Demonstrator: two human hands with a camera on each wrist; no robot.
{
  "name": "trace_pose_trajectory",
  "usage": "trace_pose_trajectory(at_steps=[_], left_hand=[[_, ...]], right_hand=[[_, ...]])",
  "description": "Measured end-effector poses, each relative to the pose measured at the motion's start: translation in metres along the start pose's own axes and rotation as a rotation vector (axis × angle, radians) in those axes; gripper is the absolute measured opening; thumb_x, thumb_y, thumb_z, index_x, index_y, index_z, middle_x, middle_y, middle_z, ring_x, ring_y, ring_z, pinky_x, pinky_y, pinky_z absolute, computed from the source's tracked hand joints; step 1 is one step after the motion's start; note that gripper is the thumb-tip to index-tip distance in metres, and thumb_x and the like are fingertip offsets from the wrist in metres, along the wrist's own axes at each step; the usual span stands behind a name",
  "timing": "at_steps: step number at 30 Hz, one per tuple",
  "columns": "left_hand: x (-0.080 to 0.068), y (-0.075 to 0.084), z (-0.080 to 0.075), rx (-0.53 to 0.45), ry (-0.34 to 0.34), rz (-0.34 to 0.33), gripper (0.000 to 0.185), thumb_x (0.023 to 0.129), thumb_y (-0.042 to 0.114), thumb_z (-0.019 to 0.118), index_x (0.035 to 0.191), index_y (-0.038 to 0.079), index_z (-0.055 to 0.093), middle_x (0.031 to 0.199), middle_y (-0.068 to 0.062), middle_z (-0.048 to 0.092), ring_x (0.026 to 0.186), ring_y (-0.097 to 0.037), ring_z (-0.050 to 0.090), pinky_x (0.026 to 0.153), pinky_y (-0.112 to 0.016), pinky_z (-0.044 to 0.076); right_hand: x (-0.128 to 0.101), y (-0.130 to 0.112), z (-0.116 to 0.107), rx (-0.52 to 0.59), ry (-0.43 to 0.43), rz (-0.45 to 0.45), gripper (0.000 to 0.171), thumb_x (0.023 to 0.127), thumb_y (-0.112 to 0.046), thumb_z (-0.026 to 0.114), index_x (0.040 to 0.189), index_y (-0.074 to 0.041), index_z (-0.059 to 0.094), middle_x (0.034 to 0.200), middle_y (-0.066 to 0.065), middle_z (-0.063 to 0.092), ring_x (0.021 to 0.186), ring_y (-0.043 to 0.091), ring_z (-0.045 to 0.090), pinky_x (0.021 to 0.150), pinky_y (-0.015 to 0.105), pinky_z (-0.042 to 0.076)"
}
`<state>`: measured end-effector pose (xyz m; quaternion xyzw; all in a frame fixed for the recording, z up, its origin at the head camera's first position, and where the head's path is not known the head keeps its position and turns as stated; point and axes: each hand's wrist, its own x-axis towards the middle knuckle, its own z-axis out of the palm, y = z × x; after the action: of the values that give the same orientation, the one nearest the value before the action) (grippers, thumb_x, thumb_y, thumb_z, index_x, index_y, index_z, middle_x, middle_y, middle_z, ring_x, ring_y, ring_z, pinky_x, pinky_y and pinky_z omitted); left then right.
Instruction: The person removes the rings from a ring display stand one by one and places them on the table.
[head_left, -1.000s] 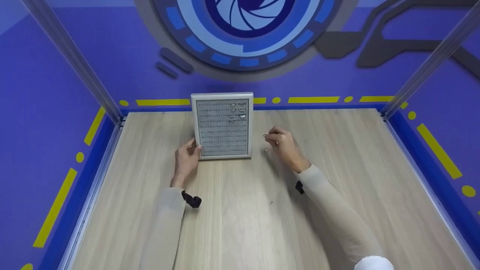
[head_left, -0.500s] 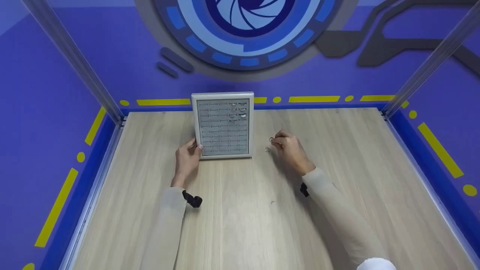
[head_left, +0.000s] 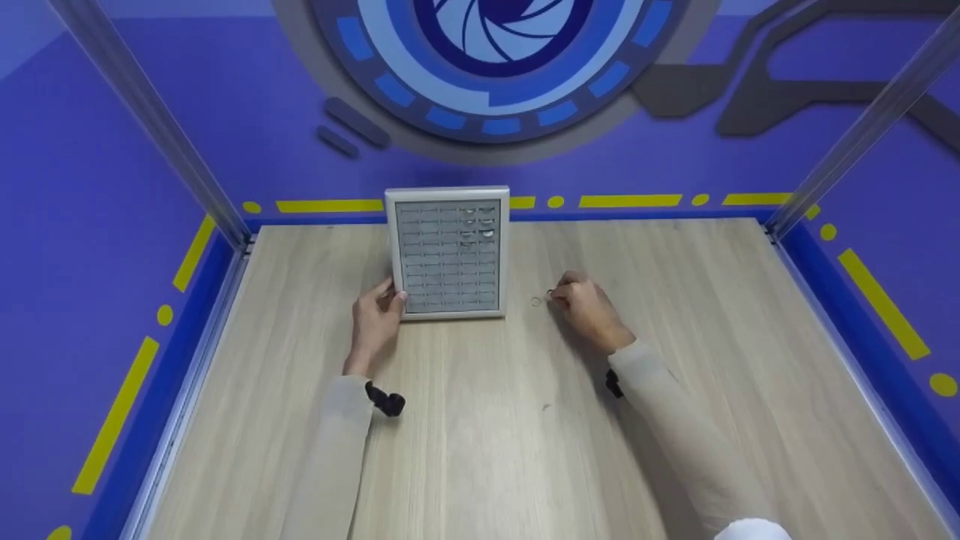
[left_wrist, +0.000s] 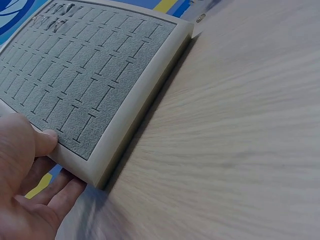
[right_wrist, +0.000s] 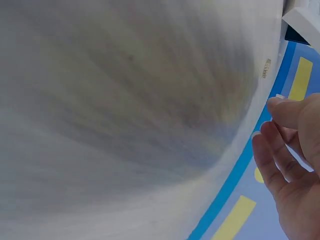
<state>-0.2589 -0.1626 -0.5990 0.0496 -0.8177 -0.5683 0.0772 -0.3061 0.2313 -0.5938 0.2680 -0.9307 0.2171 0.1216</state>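
Observation:
A white-framed ring display tray (head_left: 450, 259) with a grey slotted pad is propped up at the back of the table. My left hand (head_left: 376, 319) grips its lower left edge, thumb on the front of the frame and fingers behind. Several silvery rings (left_wrist: 60, 10) sit in slots at the tray's upper right. To the right of the tray my right hand (head_left: 587, 309) pinches a small ring (head_left: 550, 294) between thumb and fingertips, low over the table. Just left of those fingertips a second ring (head_left: 535, 301) lies on the wood, also showing in the right wrist view.
The light wooden table (head_left: 480, 450) is bounded by a blue printed back wall (head_left: 615, 165) and side walls. Metal posts (head_left: 840, 150) rise at the back corners. A small dark mark (head_left: 546, 406) shows on the tabletop in front.
My right hand has moved away from the tray, right and toward me, down beside the ring on the table, still pinching its ring. My left hand and the tray have stayed put.

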Motion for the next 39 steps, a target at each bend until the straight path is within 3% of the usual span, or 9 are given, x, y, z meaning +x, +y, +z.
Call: trace_pose_trajectory(at_steps=[9,26,39], left_hand=[[0.0003,0.0,-0.0002,-0.025,0.006,-0.009,0.051,0.106,0.012,0.067,0.154,0.0,0.053,0.148,-0.02,0.065,0.136,-0.032,0.065,0.121,-0.043,0.047],[-0.0001,-0.001,-0.0022,0.003,-0.018,-0.001,0.052,0.108,0.016,0.066,0.156,0.002,0.052,0.148,-0.017,0.066,0.134,-0.03,0.064,0.122,-0.047,0.045],[0.0002,-0.001,-0.0004,-0.002,-0.015,0.011,0.05,0.107,0.013,0.066,0.154,0.0,0.053,0.146,-0.019,0.067,0.128,-0.03,0.068,0.115,-0.045,0.052]], right_hand=[[-0.0012,0.0034,0.0046,-0.007,-0.074,0.029,0.015,0.1,0.003,0.071,0.101,-0.001,0.085,0.1,0.016,0.071,0.096,0.033,0.073,0.082,0.04,0.066],[0.0003,0.0036,0.0047,-0.009,-0.1,-0.001,0.015,0.098,0.006,0.07,0.103,0.002,0.084,0.098,0.019,0.072,0.094,0.034,0.074,0.081,0.042,0.066],[0.0037,-0.0015,-0.0005,0.009,-0.078,0.017,0.012,0.096,0.004,0.073,0.103,0.004,0.082,0.099,0.017,0.071,0.093,0.032,0.074,0.08,0.042,0.066]])
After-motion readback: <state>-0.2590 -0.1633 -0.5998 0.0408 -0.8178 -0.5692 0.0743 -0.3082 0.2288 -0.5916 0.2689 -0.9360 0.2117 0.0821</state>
